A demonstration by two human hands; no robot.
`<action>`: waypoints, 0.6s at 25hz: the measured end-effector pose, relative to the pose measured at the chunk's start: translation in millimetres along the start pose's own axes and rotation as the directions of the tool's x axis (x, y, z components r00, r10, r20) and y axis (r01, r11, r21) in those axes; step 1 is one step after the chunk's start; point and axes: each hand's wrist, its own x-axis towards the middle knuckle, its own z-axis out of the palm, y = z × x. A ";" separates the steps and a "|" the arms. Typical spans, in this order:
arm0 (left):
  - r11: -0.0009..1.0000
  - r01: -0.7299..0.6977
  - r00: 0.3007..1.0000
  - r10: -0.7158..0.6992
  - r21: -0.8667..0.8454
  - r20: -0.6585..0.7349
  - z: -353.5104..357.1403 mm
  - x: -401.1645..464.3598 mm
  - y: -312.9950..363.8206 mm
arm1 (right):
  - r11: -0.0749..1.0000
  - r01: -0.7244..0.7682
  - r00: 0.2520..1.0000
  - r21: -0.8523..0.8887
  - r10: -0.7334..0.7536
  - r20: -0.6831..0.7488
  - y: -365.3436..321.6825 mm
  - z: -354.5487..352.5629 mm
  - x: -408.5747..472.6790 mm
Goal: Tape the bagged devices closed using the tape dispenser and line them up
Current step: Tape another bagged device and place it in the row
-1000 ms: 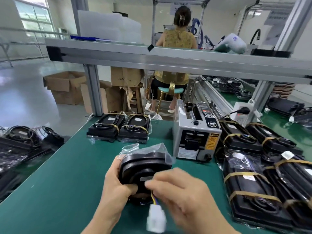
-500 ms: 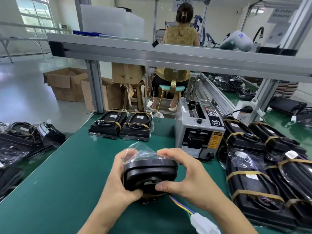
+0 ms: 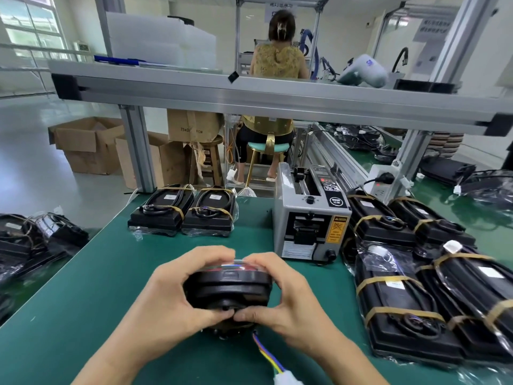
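I hold a black bagged device [image 3: 227, 287] on edge over the green table [image 3: 83, 287], my left hand [image 3: 172, 295] and right hand [image 3: 288, 298] curled round its sides, thumbs meeting underneath. Its coloured wires [image 3: 268, 354] trail toward me. The grey tape dispenser [image 3: 309, 218] stands just beyond, with two taped devices [image 3: 181, 213] side by side to its left.

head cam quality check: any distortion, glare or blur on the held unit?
Head view: wide-angle bowing bends the aluminium rail; the window at top left is blown out; glare streaks the bag over the held device; both hands sharp; the white connector soft at the frame edge.
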 end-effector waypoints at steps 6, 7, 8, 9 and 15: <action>0.976 -0.060 0.969 0.108 0.211 -0.222 14.0 3.0 1.7 | 0.995 -0.064 0.998 -0.080 0.062 -0.030 13.7 -14.5 12.4; 0.967 -0.032 0.960 0.100 0.254 -0.262 17.7 1.4 -0.9 | 0.985 -0.162 0.983 -0.059 0.156 -0.101 19.2 -21.7 13.6; 0.949 -0.011 0.947 0.110 0.314 -0.302 21.9 -0.5 -3.4 | 0.961 -0.277 0.932 -0.012 0.266 -0.245 25.2 -29.2 16.1; 0.923 -0.001 0.930 0.141 0.384 -0.338 26.8 -2.1 -5.7 | 0.922 -0.380 0.832 0.074 0.376 -0.408 32.4 -36.9 19.2; 0.852 0.037 0.889 0.211 0.523 -0.407 47.5 -1.9 -10.6 | 0.726 -0.559 0.388 0.400 0.656 -0.647 65.6 -63.7 51.1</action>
